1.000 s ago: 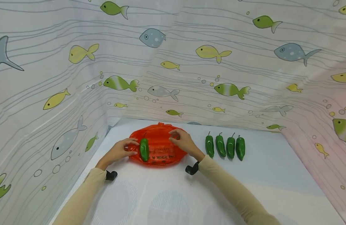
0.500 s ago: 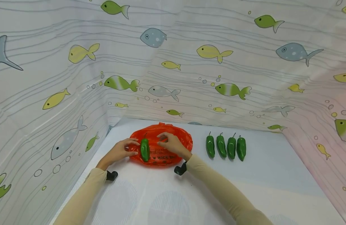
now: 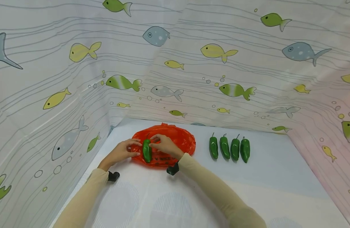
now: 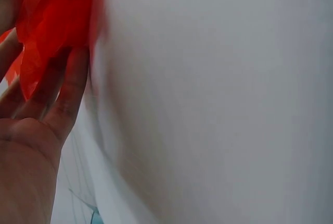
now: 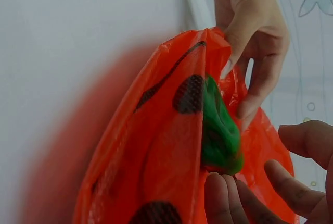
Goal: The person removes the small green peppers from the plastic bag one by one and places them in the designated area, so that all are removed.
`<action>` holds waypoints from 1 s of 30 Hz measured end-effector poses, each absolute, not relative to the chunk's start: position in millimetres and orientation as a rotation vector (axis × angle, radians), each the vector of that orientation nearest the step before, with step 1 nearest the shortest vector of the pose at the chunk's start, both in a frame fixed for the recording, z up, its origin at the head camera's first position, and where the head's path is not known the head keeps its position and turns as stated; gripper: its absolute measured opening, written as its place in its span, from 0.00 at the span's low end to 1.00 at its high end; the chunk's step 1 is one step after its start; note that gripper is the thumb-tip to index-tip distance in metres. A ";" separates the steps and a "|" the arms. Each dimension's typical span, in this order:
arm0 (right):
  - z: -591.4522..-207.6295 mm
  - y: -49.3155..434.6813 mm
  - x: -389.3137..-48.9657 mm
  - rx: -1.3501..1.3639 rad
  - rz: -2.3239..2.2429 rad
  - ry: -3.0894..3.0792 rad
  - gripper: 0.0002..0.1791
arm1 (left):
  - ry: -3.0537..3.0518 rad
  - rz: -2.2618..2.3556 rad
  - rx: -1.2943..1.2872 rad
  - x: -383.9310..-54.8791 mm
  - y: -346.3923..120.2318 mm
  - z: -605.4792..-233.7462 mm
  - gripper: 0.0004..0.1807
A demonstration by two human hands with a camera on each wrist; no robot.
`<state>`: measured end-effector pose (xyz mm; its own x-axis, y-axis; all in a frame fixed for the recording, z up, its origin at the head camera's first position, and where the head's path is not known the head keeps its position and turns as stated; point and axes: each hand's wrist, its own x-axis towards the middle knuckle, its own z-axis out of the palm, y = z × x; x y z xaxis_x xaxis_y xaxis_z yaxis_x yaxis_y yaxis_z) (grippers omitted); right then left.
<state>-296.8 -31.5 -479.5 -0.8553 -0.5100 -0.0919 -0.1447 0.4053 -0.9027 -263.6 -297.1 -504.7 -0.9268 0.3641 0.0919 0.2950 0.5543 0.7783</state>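
Observation:
A red plastic bag [image 3: 175, 142] with dark printing lies spread on the table, its mouth open in the right wrist view. One green pepper [image 3: 147, 151] stands out at its left part, partly behind the bag's wall in the right wrist view. My left hand [image 3: 122, 153] holds the bag's left edge; in the left wrist view its fingers [image 4: 70, 88] reach along the red film. My right hand [image 3: 165, 145] is over the bag from the right, fingertips right at the pepper's upper side. In the right wrist view the right fingers [image 5: 294, 187] are spread beside the pepper's end.
Several more green peppers [image 3: 229, 148] lie in a row on the white table [image 3: 249, 180], right of the bag, stems pointing away. A fish-patterned cloth [image 3: 192, 69] walls the table at the back and both sides.
My right hand has moved left across the bag, from its right part to the pepper. My left hand stays at the bag's left edge.

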 end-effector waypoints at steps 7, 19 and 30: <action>-484.1 -44.5 -297.0 -0.521 -1.474 2.274 0.24 | 2.685 1.345 0.535 -263.5 -297.3 -501.8 0.20; -493.6 -59.2 -305.7 -0.478 -1.487 2.296 0.28 | 2.648 1.381 0.541 -264.0 -297.1 -501.6 0.20; -501.1 -68.2 -311.1 -0.499 -1.399 2.385 0.31 | 2.664 1.354 0.539 -264.9 -298.8 -503.6 0.19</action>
